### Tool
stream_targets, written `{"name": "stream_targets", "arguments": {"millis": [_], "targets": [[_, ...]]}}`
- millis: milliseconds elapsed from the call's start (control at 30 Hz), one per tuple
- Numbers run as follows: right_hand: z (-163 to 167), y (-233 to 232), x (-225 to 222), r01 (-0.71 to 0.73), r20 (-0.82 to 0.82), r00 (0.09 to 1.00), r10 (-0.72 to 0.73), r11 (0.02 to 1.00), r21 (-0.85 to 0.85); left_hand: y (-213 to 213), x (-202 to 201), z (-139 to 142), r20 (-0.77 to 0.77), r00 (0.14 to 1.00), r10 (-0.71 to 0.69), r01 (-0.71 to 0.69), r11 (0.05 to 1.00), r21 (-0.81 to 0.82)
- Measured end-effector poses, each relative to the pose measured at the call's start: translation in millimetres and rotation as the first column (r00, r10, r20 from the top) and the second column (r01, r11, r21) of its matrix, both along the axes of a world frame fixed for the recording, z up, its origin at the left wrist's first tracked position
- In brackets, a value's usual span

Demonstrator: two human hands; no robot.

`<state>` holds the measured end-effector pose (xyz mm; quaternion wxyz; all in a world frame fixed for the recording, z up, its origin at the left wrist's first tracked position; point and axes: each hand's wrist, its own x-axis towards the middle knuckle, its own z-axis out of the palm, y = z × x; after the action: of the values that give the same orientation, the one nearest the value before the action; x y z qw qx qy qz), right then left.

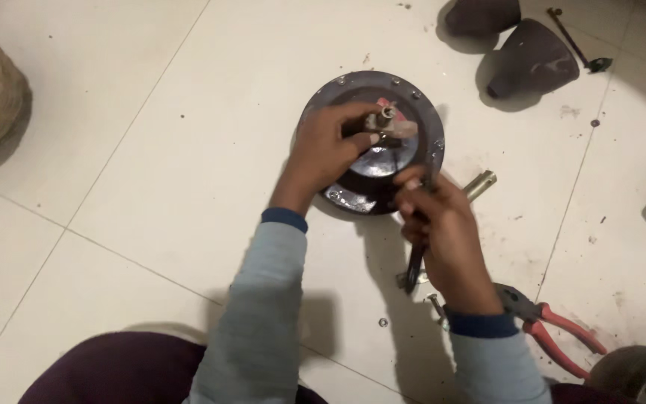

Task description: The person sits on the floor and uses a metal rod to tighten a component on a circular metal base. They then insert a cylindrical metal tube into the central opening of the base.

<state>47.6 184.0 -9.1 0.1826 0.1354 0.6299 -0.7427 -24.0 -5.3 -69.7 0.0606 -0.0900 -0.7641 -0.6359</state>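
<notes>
Just above the middle of the frame, a round dark metal motor housing (371, 142) with small bolts around its rim sits flat on the white tiled floor (151, 150). The left hand (328, 150) comes in from below and lies over the housing's left half, fingers curled in around the short metal shaft (386, 118) sticking up at the centre, so that hand's clamped right on the shaft area. The right hand (443, 224) is at the housing's lower right edge, fist wrapped tight around a dark slim metal hand tool (415, 262) whose lower end pokes out under the palm toward the bottom of the frame; the top end reaches up onto the housing, but I can't tell exactly where it lands.

Stuff around: a short brass-coloured metal tube (481, 184) lies just right of the right hand, red-handled pliers (551, 329) sit in the lower right, and 2 dark cone-shaped covers (528, 56) are in the upper right, well apart from the hands. A couple of loose screws (435, 305) lie on the tiles near the right wrist.
</notes>
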Motion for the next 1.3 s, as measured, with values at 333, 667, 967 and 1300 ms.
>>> {"name": "stream_targets", "arguments": {"millis": [333, 667, 967, 1300], "targets": [[-4.7, 15.5, -0.6, 0.084, -0.19, 0.98, -0.053, 0.984, 0.154, 1.5, 2.3, 8.8, 0.037, 0.999, 0.014, -0.012, 0.999, -0.041], [32.8, -6.0, 6.4, 0.21, 0.057, 0.976, -0.209, 0.978, -0.018, 4.3, 7.5, 10.9, 0.088, 0.996, 0.004, -0.008, 0.999, 0.049], [41.6, 13.7, 32.7, 0.171, -0.402, 0.915, -0.026, 0.928, 0.332, 3.7, 1.3, 1.0, 0.122, 0.992, -0.01, -0.007, 0.99, 0.14], [45.3, -26.0, 37.2, 0.487, -0.672, 0.741, -0.006, 0.694, 0.531, 0.9, 2.8, 7.8, 0.208, 0.978, 0.0, -0.029, 0.991, 0.134]]}}
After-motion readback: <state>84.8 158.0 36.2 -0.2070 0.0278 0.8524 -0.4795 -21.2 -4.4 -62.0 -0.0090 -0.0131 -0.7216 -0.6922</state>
